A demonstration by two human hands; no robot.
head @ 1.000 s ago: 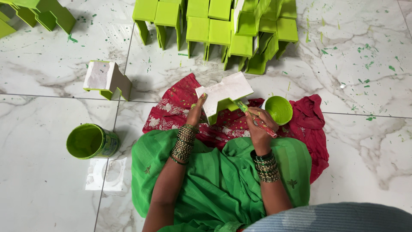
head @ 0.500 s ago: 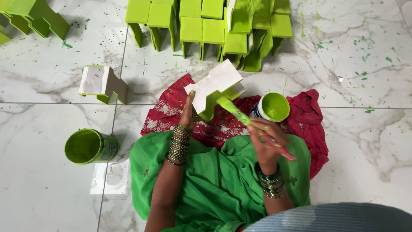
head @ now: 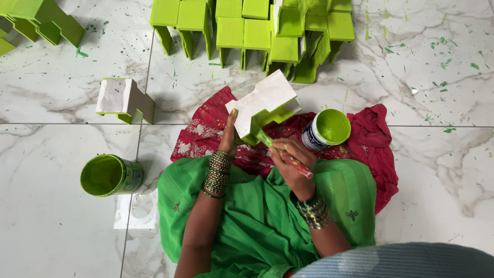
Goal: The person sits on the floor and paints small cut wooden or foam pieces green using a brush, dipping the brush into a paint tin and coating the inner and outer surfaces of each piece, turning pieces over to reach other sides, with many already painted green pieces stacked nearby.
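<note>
My left hand holds a small stepped block tilted up above my lap; its top face is white and its underside is lime green. My right hand grips a paintbrush whose green tip touches the block's lower green edge. Both wrists carry several bangles. A small open pot of lime-green paint stands just right of the block on a red cloth.
A larger open can of green paint stands at my left on the marble floor. One half-painted white block lies left of centre. Several finished green blocks stand in a row at the back, more at the far left.
The block has been tilted and raised in my left hand, showing more of its white face. My right hand has brought the brush from the paint pot side to the block's lower edge.
</note>
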